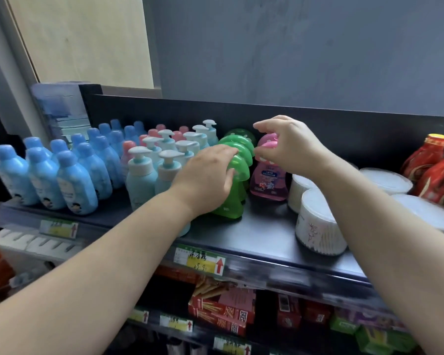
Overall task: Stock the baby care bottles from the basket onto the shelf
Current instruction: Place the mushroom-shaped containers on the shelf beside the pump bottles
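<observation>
A row of green bottles with domed green caps (237,160) runs front to back on the black shelf (262,234). My left hand (205,179) rests over the front green bottle (228,208), its fingers curled round the cap. To the right stands a pink bottle (268,179) with a pink cap, and another pink one is behind it. My right hand (290,147) hovers at the pink cap, thumb and fingertips curled toward it, touching its top. The basket is out of view.
Blue bottles (62,172) and pale pump bottles (149,172) fill the shelf's left side. Round tubs of cotton swabs (318,226) stand at the right, with red packs (436,172) beyond. Price tags (200,260) line the shelf edge; snack boxes (223,308) sit on the shelf below.
</observation>
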A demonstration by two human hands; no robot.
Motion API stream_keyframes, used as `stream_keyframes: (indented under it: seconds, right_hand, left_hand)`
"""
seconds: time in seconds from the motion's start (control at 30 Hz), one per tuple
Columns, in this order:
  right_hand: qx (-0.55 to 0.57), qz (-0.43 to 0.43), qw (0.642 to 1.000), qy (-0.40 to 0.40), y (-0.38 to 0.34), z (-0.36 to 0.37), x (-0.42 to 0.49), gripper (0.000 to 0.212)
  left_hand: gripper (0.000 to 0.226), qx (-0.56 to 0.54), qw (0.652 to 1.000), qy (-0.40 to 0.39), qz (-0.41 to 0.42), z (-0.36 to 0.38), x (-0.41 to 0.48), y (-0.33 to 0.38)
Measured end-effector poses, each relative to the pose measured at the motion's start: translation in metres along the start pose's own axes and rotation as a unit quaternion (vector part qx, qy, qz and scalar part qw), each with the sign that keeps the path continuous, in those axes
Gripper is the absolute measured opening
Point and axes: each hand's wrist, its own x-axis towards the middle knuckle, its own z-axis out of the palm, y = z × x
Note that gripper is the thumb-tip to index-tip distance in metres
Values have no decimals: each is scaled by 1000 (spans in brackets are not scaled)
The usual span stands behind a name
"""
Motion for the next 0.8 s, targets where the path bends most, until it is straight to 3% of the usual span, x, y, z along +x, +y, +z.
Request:
stream_keyframes:
  seconds: [0.13, 0.3, 0.6, 0.8]
  right_hand:
    - [69, -60, 995, 29, -50, 9, -34, 33]
    - [99, -118, 986, -57, -115, 44, -72, 33]
    - [68, -174, 958, -217, -236, 160, -113, 50]
    - [24, -157, 919, -362, -303, 258, -148, 57]
  left_hand:
    - [29, -53, 996, 72, -13, -28, -54, -12]
    - [29, -43, 992, 99, -65, -53, -134, -55]
    - [34, 29, 982, 20, -185, -86, -294, -160]
    - [39, 42, 946, -94, -309, -92, -425, -245]
